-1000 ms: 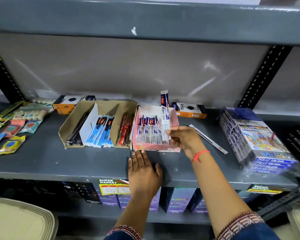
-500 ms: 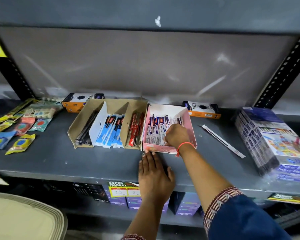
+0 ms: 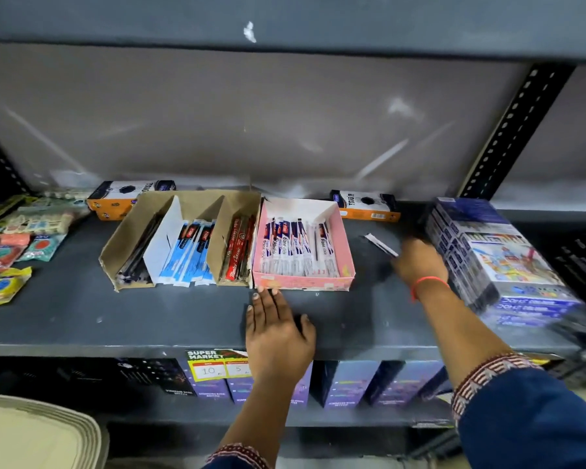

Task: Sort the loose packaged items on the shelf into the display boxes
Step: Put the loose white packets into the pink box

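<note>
A pink display box (image 3: 305, 283) holding white-and-blue pen packets (image 3: 296, 247) stands mid-shelf. Left of it is a brown cardboard display box (image 3: 126, 243) with three compartments: black pens, blue packets (image 3: 192, 253) and red packets (image 3: 238, 250). My left hand (image 3: 278, 330) lies flat on the shelf, holding nothing, fingertips at the pink box's front left corner. My right hand (image 3: 420, 262) is blurred, lying over the near end of a loose white pen packet (image 3: 379, 243) to the right of the pink box. Its fingers are hidden, so the grip is unclear.
A big shrink-wrapped blue stack of colour boxes (image 3: 498, 258) stands right beside my right hand. Two orange-and-black boxes (image 3: 366, 206) (image 3: 122, 198) lie at the back. Loose colourful sachets (image 3: 17, 245) cover the shelf's left end. The upper shelf (image 3: 285, 22) hangs overhead.
My right hand set the held pen packet into the pink box, then swung right onto the loose white packet. My left hand stayed flat on the shelf.
</note>
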A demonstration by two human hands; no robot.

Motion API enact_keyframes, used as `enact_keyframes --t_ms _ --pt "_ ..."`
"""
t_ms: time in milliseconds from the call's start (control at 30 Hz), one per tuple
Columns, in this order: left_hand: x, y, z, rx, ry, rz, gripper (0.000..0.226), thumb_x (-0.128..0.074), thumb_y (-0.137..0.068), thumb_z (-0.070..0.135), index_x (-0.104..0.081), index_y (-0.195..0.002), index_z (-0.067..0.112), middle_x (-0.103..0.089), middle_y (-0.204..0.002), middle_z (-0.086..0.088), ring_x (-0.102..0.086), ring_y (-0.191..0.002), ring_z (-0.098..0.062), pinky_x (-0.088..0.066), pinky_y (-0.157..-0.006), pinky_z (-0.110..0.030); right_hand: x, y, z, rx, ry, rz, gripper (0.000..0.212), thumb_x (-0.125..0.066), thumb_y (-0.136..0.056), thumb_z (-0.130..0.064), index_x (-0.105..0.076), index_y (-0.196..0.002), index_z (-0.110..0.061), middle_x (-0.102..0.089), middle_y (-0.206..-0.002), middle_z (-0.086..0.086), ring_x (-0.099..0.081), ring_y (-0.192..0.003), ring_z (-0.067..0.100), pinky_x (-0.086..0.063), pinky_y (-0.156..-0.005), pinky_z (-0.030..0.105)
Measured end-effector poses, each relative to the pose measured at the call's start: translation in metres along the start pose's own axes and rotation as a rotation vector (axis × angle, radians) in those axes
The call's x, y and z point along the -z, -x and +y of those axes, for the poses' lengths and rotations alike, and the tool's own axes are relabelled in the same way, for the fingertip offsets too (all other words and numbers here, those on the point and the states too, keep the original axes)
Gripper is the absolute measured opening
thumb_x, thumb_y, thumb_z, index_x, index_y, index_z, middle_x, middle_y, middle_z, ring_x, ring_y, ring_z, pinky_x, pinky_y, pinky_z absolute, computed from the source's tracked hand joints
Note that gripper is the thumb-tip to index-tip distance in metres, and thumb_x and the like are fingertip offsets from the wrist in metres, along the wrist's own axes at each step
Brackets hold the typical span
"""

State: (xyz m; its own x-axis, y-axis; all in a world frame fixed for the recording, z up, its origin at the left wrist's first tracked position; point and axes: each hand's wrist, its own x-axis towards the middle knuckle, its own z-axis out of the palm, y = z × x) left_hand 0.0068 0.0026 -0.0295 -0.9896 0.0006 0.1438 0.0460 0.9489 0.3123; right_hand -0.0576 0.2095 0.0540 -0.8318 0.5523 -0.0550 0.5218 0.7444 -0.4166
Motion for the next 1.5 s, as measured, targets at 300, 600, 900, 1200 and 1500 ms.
enact_keyframes --t_ms 300,600,900,1200,1500 --pt "0.000 -0.001 0.000 0.020 -0.072 -0.004 0.084 -0.007 -0.077 0.047 -0.034 -0.139 -0.004 -0.036 -0.143 -0.025 -0.033 -0.132 -0.036 -0.020 -0.111 -0.041 -0.006 0.007 0.032 0.097 0.263 0.037 0.037 -0.039 -0.088 0.001 -0.061 -0.118 0.000 -0.063 -0.119 0.023 -0.060 -0.112 0.039 -0.049 -0.091 0.043" --pt "0.000 0.000 0.002 0.012 -0.075 0.029 0.086 -0.001 -0.076 0.047 -0.030 -0.141 -0.002 -0.032 -0.146 -0.023 -0.027 -0.135 -0.033 -0.014 -0.112 -0.038 0.002 0.008 0.026 -0.106 -0.630 -0.128 0.029 -0.053 -0.081 -0.002 -0.055 -0.053 -0.011 -0.049 -0.061 0.013 -0.046 -0.067 0.022 -0.034 -0.057 0.026" --pt "0.005 -0.001 0.001 0.028 -0.103 -0.001 0.072 -0.010 -0.089 0.046 -0.011 -0.147 0.003 -0.015 -0.154 -0.016 -0.013 -0.140 -0.027 -0.004 -0.114 -0.035 0.019 0.075 -0.018 0.051 -1.150 -0.370 0.027 -0.053 -0.085 0.004 -0.061 -0.066 -0.013 -0.057 -0.079 0.018 -0.046 -0.069 0.022 -0.035 -0.054 0.023" --pt "-0.001 0.000 -0.002 0.039 -0.027 0.021 0.086 -0.003 -0.079 0.050 -0.024 -0.143 -0.002 -0.030 -0.147 -0.021 -0.026 -0.136 -0.032 -0.013 -0.113 -0.038 0.002 0.101 -0.042 0.161 -1.148 -0.460 0.024 -0.049 -0.088 0.006 -0.059 -0.074 -0.011 -0.062 -0.072 0.006 -0.052 -0.057 0.010 -0.041 -0.049 0.013" --pt "0.007 0.002 0.001 0.035 -0.027 0.007 0.087 0.000 -0.076 0.050 -0.020 -0.145 0.001 -0.025 -0.150 -0.019 -0.021 -0.138 -0.030 -0.009 -0.113 -0.037 -0.008 0.100 -0.046 0.159 -1.129 -0.479 0.027 -0.053 -0.087 0.003 -0.060 -0.069 -0.015 -0.059 -0.074 0.009 -0.048 -0.061 0.015 -0.042 -0.052 0.016"
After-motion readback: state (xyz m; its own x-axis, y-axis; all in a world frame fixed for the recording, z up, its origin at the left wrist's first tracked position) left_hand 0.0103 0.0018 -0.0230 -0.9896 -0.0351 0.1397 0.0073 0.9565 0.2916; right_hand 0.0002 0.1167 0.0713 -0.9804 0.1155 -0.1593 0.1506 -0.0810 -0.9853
